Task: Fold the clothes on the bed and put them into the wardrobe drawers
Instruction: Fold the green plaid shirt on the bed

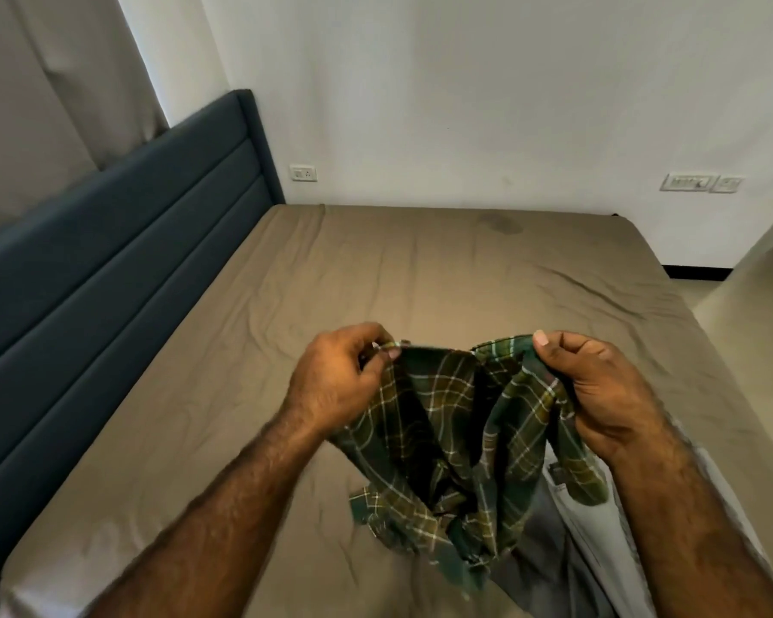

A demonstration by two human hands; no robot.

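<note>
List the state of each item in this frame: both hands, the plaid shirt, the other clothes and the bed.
left hand: pinching the plaid shirt's top edge.
right hand: gripping the shirt's other top edge.
plaid shirt: unfolded, held up, lower part bunched on the bed.
grey garment: lying unfolded on the bed, partly under the shirt.
light garment: lying beside the grey one, unfolded.
bed sheet: wrinkled, with a dark stain near the far edge.

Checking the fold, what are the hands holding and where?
Both hands hold the plaid shirt by its top edge: left hand pinches one end, right hand grips the other.
</note>
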